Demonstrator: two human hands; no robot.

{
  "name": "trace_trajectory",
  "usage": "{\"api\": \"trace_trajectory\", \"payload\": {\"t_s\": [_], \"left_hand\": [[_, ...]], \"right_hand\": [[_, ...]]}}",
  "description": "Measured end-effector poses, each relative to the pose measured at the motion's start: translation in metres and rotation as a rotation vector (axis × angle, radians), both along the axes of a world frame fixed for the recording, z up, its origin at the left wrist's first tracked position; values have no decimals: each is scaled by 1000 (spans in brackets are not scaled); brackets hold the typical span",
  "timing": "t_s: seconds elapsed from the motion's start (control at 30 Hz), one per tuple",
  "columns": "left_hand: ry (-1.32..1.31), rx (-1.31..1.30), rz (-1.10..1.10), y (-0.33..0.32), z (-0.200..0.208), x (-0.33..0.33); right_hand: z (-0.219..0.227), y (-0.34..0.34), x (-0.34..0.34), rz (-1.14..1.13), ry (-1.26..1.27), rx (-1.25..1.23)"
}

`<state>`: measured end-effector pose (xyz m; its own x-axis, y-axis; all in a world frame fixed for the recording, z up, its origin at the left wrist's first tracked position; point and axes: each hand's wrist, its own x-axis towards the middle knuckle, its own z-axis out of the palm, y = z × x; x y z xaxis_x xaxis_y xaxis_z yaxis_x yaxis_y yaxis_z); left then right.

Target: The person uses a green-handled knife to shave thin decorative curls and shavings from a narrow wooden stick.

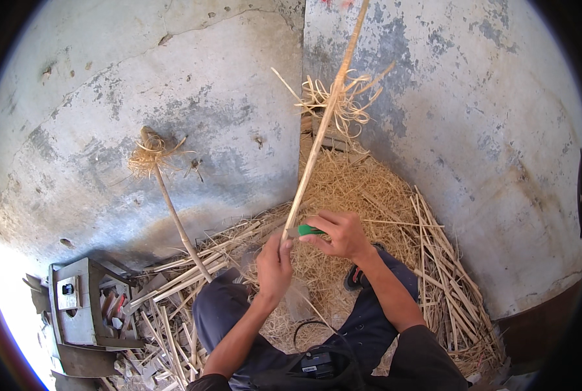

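My left hand [274, 264] grips the lower end of a long pale cane stick [317, 140] that slants up toward the wall corner. Curled shavings [340, 98] hang from the stick about halfway up. My right hand [340, 234] holds a small green-handled knife [307, 230] against the stick just above my left hand. Both hands work over my lap, with my knees in dark trousers below them.
A second stick with a frayed top [152, 153] leans on the left wall. Straw shavings [362, 186] pile in the corner. Cut cane strips [444, 267] lie on the right and more on the left. A grey metal box [75, 303] sits at lower left.
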<state>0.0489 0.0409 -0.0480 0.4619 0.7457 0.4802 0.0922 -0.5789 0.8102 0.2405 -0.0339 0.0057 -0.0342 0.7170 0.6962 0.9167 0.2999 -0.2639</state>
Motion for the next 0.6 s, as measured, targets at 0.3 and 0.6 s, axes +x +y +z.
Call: {"api": "trace_trajectory", "payload": {"t_s": [0.3,0.6], "left_hand": [[94,-27,17,-6,1,0],[108,19,82,-8,-2,2]], "right_hand": [[-4,2,-3,-57,-90,107],[-1,5,-4,-90,-119,171]]}}
